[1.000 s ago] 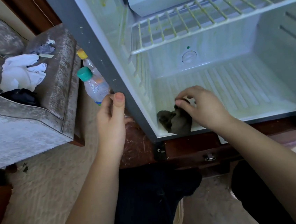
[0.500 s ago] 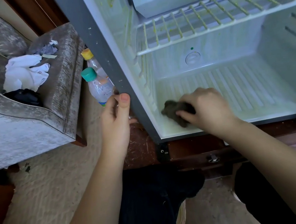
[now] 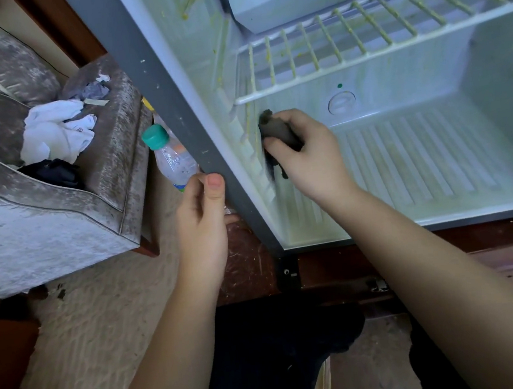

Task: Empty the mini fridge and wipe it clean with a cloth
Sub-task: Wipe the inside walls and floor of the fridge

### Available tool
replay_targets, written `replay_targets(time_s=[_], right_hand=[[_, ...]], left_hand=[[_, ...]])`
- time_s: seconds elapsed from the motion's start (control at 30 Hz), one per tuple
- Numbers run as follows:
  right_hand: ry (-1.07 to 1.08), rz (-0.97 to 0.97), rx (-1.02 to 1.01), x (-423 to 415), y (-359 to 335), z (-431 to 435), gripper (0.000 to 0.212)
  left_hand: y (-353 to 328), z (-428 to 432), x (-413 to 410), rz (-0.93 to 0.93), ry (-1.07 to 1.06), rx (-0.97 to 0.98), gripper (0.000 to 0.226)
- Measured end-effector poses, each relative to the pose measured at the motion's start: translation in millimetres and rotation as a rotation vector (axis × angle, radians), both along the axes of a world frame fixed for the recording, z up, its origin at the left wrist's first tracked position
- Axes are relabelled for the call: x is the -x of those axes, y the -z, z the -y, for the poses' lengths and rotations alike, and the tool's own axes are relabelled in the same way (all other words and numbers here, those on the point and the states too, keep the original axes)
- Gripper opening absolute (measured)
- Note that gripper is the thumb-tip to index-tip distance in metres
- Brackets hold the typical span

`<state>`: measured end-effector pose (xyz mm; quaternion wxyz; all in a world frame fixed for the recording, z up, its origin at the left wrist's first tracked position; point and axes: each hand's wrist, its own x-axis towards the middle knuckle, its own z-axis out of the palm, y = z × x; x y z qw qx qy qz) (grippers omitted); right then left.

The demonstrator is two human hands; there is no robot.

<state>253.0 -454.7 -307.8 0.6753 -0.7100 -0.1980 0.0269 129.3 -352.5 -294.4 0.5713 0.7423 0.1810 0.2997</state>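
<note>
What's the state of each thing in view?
fridge: open, emptied, green-stained
shelf: in place, stained
cloth: bunched, pressed on left inner wall
right grip: holds cloth
left grip: holds fridge frame
bottle: upright, capped

The fridge [image 3: 155, 87] interior is the brightest area, lit evenly in a cool, bluish white with no hard glare; the source of the light is out of view. The shelf [image 3: 362, 66] casts only a faint, soft shadow on the back wall. Outside, the floor [image 3: 88, 323] and armchair [image 3: 46, 222] sit in dimmer, warmer light, and the gap between the legs at the bottom is almost black. The cloth [image 3: 277, 132] is smeared at its lower end, and the right hand [image 3: 314, 156] holding it is slightly soft, while the fridge frame is sharp. Wide-angle distortion tilts the frame, fans the shelf bars and stretches the forearms toward the bottom edge.
</note>
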Motion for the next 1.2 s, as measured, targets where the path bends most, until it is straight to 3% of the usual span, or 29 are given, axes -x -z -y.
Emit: replay_targets(time_s=[0.07,0.27,0.37,0.53,0.63,0.87,1.1,1.2], right_hand=[[-0.088,-0.040,-0.055,9,5,10,0.034],[-0.128,0.371,0.090,65,18,46,0.029],[-0.048,0.420,0.083,75,35,42,0.031],[0.135,0.402,0.003,67,46,19,0.026],[0.199,0.274,-0.010,44,42,5,0.024],[0.157,0.137,0.092,-37,24,-18,0.027],[0.104,0.017,0.274,-58,52,-29,0.032],[0.311,-0.096,0.230,-69,48,-19,0.023]], left_hand=[[0,-1,0,0.000,0.007,0.007,0.044],[-4,2,2,-0.036,0.026,0.014,0.038],[-6,6,2,-0.041,0.031,0.039,0.035],[-6,7,2,-0.044,0.009,0.038,0.034],[-5,5,1,-0.043,0.002,0.030,0.030],[-5,0,2,-0.065,-0.003,-0.039,0.041],[-6,0,1,-0.056,-0.004,-0.049,0.042],[-5,0,1,-0.063,-0.008,-0.050,0.045]])
